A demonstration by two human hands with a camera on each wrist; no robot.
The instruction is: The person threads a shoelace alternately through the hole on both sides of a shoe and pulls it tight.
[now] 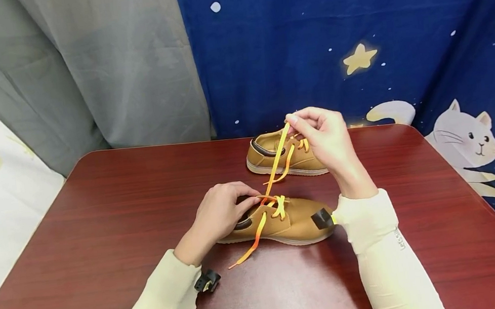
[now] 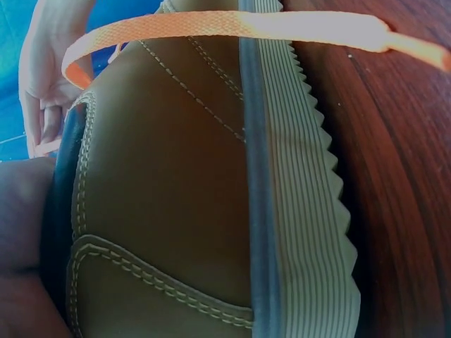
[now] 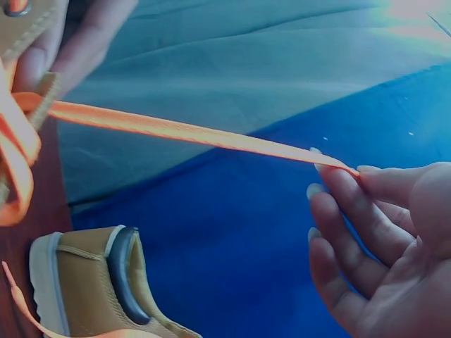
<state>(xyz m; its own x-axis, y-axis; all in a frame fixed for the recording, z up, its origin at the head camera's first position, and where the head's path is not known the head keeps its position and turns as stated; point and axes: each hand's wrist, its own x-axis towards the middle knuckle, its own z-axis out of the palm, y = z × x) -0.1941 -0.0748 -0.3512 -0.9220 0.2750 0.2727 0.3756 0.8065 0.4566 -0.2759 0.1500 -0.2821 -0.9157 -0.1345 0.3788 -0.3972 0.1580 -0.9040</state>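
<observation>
While both hands work over the red-brown table (image 1: 100,232), the near shoe (image 1: 292,223) lies under the left hand (image 1: 219,213) and the second shoe (image 1: 276,161) lies just behind the right hand (image 1: 325,138). The left hand rests on the near shoe's opening, its fingertips curled and pinching at the top eyelets. The right hand is raised and pinches one end of the orange lace (image 1: 276,164) between thumb and finger, drawing it tight. The other lace end (image 1: 251,246) hangs loose toward the person. I judge the step is lacing or tightening; next move probably needs steady tension and a firm hold at the eyelets
</observation>
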